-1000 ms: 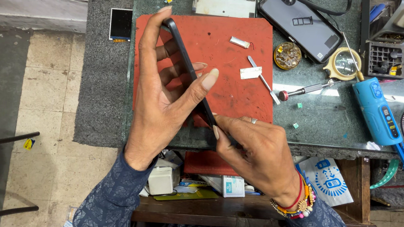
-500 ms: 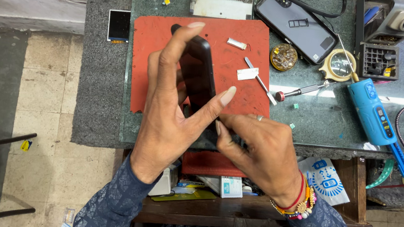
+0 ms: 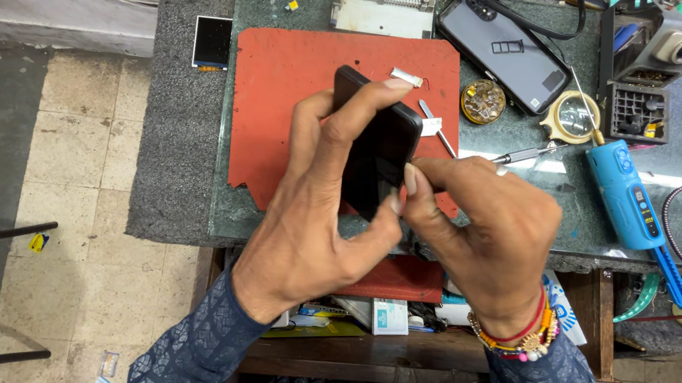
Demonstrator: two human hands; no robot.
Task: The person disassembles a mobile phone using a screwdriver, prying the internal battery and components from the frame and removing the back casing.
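both hands grip black phone [image 3: 379, 149]: left hand [image 3: 313, 214] fingers wrapped round, right hand [image 3: 484, 232] pinching edge.

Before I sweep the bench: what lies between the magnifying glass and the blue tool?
Only bare green bench top; the head view shows nothing between the magnifying glass and the blue tool.

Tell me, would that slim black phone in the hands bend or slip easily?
The slim black phone looks rigid: it stays flat while the left hand grips its edges. Its glossy surface probably slips easily. The right hand pinches its lower edge.
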